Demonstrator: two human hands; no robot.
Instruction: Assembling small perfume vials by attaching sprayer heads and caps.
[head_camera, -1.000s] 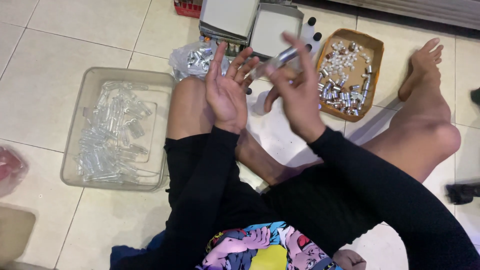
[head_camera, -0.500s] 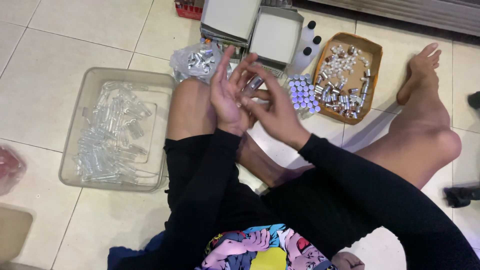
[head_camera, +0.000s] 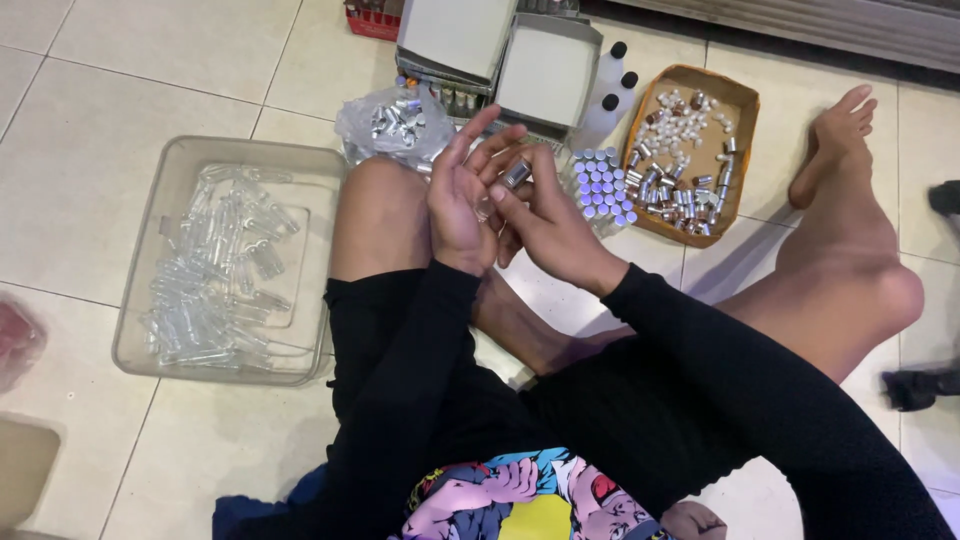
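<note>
I sit on a tiled floor with my legs folded. My left hand (head_camera: 462, 200) is raised palm-up over my left knee, fingers spread, with a small clear vial resting in it. My right hand (head_camera: 545, 222) presses against it and pinches a small silver cap (head_camera: 516, 175) at the vial's top. A clear plastic tub (head_camera: 150, 250) of empty clear vials (head_camera: 215, 270) lies to the left. A cluster of purple-capped vials (head_camera: 602, 187) stands just beyond my hands.
A brown cardboard tray (head_camera: 745, 100) of silver caps and white stoppers sits at the right, by my bare right foot (head_camera: 838, 150). A plastic bag of silver parts (head_camera: 395, 122), two grey boxes (head_camera: 505, 55) and white black-capped bottles (head_camera: 610, 90) lie ahead.
My hands have come down and nearer my knee. The right hand, earlier lifted apart with a capped piece, now presses against the left palm.
</note>
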